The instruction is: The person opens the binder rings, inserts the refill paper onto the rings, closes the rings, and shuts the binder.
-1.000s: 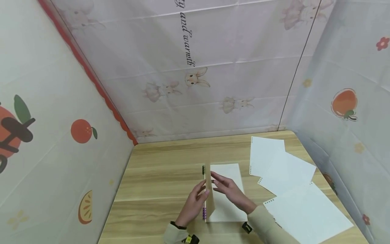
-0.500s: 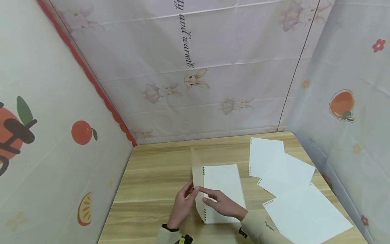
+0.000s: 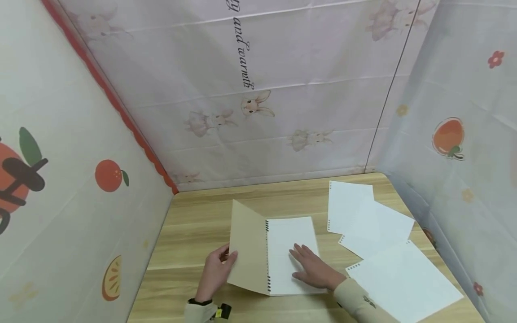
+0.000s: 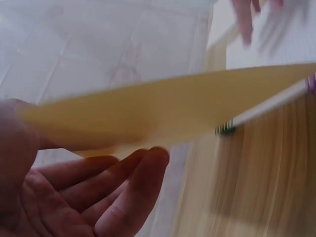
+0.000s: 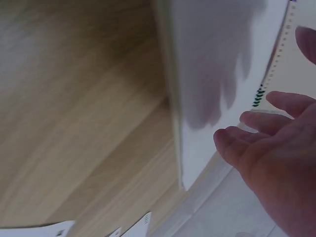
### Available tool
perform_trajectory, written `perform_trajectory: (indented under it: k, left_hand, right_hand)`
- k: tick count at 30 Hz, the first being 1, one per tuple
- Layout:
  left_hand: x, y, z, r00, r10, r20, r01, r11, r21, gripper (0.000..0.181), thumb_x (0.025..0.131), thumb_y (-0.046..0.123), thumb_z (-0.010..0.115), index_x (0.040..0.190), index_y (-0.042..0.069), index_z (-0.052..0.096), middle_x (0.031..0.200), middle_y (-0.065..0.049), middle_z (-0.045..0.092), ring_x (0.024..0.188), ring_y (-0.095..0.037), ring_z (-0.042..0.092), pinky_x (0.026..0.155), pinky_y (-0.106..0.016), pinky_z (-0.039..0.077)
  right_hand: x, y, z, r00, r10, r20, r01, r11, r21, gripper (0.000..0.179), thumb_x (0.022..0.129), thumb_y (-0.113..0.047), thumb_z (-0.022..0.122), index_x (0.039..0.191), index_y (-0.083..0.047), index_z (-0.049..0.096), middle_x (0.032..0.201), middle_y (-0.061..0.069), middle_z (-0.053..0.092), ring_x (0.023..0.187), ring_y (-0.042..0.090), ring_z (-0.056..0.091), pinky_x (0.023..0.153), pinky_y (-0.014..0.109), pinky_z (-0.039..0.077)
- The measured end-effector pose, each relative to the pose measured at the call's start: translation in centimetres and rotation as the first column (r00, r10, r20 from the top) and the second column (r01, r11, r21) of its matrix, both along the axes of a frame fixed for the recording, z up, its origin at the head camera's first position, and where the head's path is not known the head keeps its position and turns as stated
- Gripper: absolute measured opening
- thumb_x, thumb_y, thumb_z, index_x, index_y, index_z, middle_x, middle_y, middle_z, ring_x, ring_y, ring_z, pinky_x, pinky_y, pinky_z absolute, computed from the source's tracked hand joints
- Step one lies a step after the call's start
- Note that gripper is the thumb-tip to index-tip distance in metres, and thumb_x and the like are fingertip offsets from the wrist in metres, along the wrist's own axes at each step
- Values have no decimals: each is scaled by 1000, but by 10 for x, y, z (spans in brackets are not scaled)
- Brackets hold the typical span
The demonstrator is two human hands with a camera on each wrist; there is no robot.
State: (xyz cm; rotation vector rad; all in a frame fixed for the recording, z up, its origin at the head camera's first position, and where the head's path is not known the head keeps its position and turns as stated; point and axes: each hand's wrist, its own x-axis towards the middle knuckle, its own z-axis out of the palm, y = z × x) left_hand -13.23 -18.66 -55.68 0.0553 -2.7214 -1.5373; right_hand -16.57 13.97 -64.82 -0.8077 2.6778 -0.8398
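A spiral notebook lies on the wooden table, its tan cover (image 3: 248, 251) tilted up on the left and a blank white page (image 3: 282, 242) facing up on the right. Short coils join the two at the top and bottom of the spine, one green (image 5: 258, 96) and one purple (image 4: 310, 84). My left hand (image 3: 214, 271) pinches the cover's outer edge between thumb and fingers. Over the right part of the page, my right hand (image 3: 315, 269) is spread with fingers extended. In the right wrist view it casts a shadow on the page and looks slightly apart from it.
To the right lie three loose white sheets with punched edges: a far sheet (image 3: 349, 206), a middle sheet (image 3: 379, 231) and a near sheet (image 3: 408, 282), partly overlapping. Printed cloth walls (image 3: 282, 112) enclose the table (image 3: 194, 224) at the back and sides.
The cover has swung from upright over to the left, with my left hand moving left along with it. My right hand has left the cover and shifted right over the page.
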Motion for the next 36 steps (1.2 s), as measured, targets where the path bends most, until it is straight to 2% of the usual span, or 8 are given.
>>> perform_trajectory:
  k: [6,13,19,24,27,30,34,36]
  left_hand:
    - [-1,-25,-12,999,40,25,-39,998,-53,37,99,12,67,130,-7,66,100,-12,74,81,-12,65,64,-22,53]
    - [-3,-47,-32,990,101,101,-90,990,-108,40,95,9,70,130,-10,65,85,-6,66,66,-12,52,57,-21,43]
    - [-2,-55,-52,980,109,168,-78,980,-182,50,95,12,69,139,-9,58,86,-6,68,68,-13,55,59,-26,46]
    - [1,-58,-63,985,83,151,-33,950,-309,54,95,19,70,139,-9,55,84,-6,67,71,-15,56,61,-29,45]
    - [0,-56,-63,983,83,166,-12,922,-388,57,95,23,70,138,-12,55,94,-15,68,81,-25,64,69,-40,54]
    - [-3,-50,-61,981,91,171,-2,887,-462,58,96,26,70,138,-10,56,118,-27,65,105,-40,65,86,-55,56]
    - [-12,-33,-59,991,34,129,33,873,-486,61,97,28,70,144,-6,52,149,-34,47,137,-52,46,108,-65,45]
    - [-18,-23,-60,994,-22,106,71,871,-487,64,98,29,70,148,-5,49,157,-35,38,145,-54,37,114,-67,39]
  right_hand:
    - [7,10,-9,1000,7,1,-7,999,43,81,93,-36,74,156,0,40,166,30,27,154,53,25,123,63,27]
    - [7,14,-9,999,-29,-17,30,998,59,81,88,-32,80,153,1,44,166,28,28,154,50,26,123,62,28]
    - [8,17,-6,999,-35,1,35,999,38,79,88,-28,80,152,1,46,167,29,28,155,51,25,124,62,26]
    - [6,15,-3,1000,-21,5,21,999,30,77,90,-29,79,152,0,45,166,30,27,155,52,23,124,63,25]
    - [2,12,-3,1000,-14,-6,14,999,35,77,91,-33,77,153,-1,45,167,30,26,155,52,23,124,63,26]
    - [-4,8,-4,999,2,-44,0,999,40,77,92,-34,76,153,0,43,166,31,26,153,55,24,123,64,27]
    - [-11,-1,-3,996,11,-85,-8,999,39,77,92,-33,76,152,3,43,164,34,28,151,58,27,121,66,29]
    - [-14,-7,-1,997,10,-82,-6,999,46,79,92,-35,76,154,1,42,165,33,28,151,57,26,122,66,29]
